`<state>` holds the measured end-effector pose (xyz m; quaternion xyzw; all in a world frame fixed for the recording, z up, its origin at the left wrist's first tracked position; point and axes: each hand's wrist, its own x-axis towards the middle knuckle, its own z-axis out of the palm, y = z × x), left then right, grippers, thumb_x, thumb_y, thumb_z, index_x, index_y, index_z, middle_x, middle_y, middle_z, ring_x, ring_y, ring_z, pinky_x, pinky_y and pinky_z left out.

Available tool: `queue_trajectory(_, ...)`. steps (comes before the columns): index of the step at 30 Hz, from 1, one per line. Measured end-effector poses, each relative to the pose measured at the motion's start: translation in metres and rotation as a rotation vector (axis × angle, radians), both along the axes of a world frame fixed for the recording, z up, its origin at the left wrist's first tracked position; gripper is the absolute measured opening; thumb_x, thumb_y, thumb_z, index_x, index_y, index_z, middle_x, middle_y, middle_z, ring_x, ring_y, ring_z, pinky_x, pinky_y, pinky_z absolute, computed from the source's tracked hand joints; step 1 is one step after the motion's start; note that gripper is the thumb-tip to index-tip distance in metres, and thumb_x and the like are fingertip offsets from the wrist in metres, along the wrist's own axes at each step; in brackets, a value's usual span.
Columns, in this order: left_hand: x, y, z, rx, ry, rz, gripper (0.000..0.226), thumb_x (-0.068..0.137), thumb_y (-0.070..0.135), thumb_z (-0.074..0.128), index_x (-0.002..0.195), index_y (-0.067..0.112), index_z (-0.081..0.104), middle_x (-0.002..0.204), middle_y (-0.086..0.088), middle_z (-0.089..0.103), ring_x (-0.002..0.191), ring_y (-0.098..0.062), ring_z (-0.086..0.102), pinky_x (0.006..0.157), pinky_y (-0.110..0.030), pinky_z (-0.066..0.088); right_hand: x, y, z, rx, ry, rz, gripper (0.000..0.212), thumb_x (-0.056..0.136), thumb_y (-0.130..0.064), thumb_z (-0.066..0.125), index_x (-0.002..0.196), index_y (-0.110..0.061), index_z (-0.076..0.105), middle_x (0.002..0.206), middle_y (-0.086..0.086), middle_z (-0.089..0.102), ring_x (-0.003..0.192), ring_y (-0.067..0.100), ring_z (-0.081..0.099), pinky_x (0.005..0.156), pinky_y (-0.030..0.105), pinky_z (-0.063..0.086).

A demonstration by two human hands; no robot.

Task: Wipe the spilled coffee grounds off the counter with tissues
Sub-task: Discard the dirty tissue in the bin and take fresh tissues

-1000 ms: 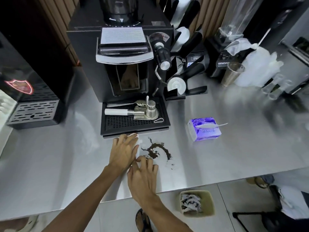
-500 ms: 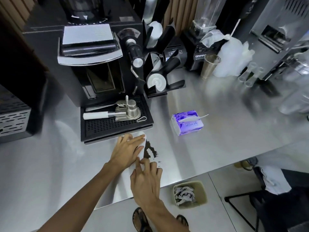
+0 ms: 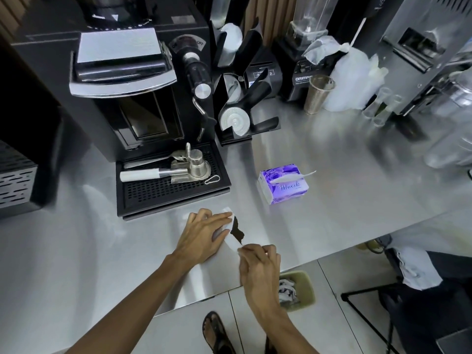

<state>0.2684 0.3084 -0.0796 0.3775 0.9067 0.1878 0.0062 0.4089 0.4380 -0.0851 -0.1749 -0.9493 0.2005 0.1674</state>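
Observation:
A dark streak of coffee grounds (image 3: 237, 230) lies on the steel counter (image 3: 332, 200), pushed up against the right edge of a white tissue (image 3: 227, 229). My left hand (image 3: 204, 233) lies flat on the tissue, fingers spread, pressing it to the counter. My right hand (image 3: 258, 264) is near the counter's front edge, its fingertips pinched on the tissue's lower right corner just below the grounds. A purple tissue pack (image 3: 283, 186) with a sheet sticking out sits to the right.
A black coffee machine (image 3: 132, 93) with its drip tray (image 3: 171, 185) holding a portafilter and tamper stands right behind my hands. Lid holders, a blender and a metal cup (image 3: 318, 94) line the back. A bin (image 3: 296, 290) with used tissues stands on the floor below the counter edge.
The tissue has swept right across the spill, gathering the scattered ring of grounds into a narrow streak. My right hand went from flat on the tissue to pinching its corner.

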Motion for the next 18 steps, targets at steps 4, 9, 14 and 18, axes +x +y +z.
queue_trajectory(4, 0.001, 0.004, 0.000, 0.027, -0.013, 0.019, 0.036, 0.094, 0.047, 0.048, 0.125, 0.034, 0.062, 0.133, 0.025, 0.055, 0.101, -0.011, 0.045, 0.083, -0.025, 0.026, -0.014, 0.017, 0.001, -0.043, 0.044, -0.023, 0.023, 0.072, 0.003, 0.075, 0.085, -0.016, 0.074, 0.092, -0.005, 0.065, 0.078, 0.021, 0.050, 0.063, 0.032, 0.048)
queue_trajectory(9, 0.001, 0.008, 0.001, 0.051, -0.025, 0.049, 0.033, 0.092, 0.045, 0.054, 0.122, 0.035, 0.063, 0.130, 0.026, 0.056, 0.102, -0.010, 0.045, 0.086, -0.026, 0.027, -0.033, 0.024, 0.004, -0.250, -0.051, -0.111, 0.012, 0.085, -0.008, 0.065, 0.095, -0.013, 0.069, 0.097, -0.003, 0.054, 0.084, 0.004, 0.042, 0.068, 0.030, 0.050)
queue_trajectory(14, 0.001, 0.013, 0.002, 0.093, -0.068, 0.088, 0.036, 0.090, 0.042, 0.059, 0.124, 0.034, 0.059, 0.118, 0.023, 0.062, 0.103, -0.008, 0.044, 0.088, -0.025, 0.028, -0.048, 0.023, 0.011, -0.187, -0.042, -0.103, 0.012, 0.080, -0.009, 0.067, 0.089, -0.012, 0.075, 0.082, 0.001, 0.060, 0.079, 0.020, 0.046, 0.063, 0.034, 0.051)
queue_trajectory(18, 0.000, 0.014, -0.001, 0.121, -0.102, 0.127, 0.038, 0.088, 0.044, 0.059, 0.125, 0.035, 0.057, 0.100, 0.017, 0.063, 0.104, -0.008, 0.045, 0.086, -0.021, 0.024, -0.057, 0.018, 0.017, -0.203, -0.033, -0.137, 0.010, 0.080, -0.024, 0.074, 0.084, -0.016, 0.074, 0.078, 0.000, 0.063, 0.078, 0.019, 0.045, 0.062, 0.030, 0.048)
